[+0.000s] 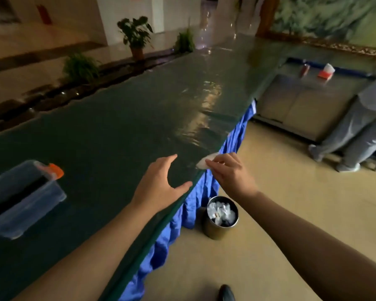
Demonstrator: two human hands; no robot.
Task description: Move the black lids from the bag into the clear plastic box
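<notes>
The clear plastic box (pixel 20 203) with an orange latch stands on the dark green table (pixel 117 118) at the left; something dark lies inside it, too blurred to name. My left hand (pixel 159 183) hovers over the table's near edge, fingers spread, holding nothing. Just past the table edge, my right hand (pixel 230 172) pinches a small white piece (pixel 205 160), maybe paper or thin plastic, at the table's rim. No bag and no distinct black lids are visible.
A blue skirt (pixel 195 198) hangs below the table edge. A metal bin (pixel 220 222) full of white crumpled paper stands on the floor beside it. A person (pixel 356 127) in grey trousers stands at the right by a steel cabinet (pixel 302 105). Potted plants (pixel 135 35) line the far side.
</notes>
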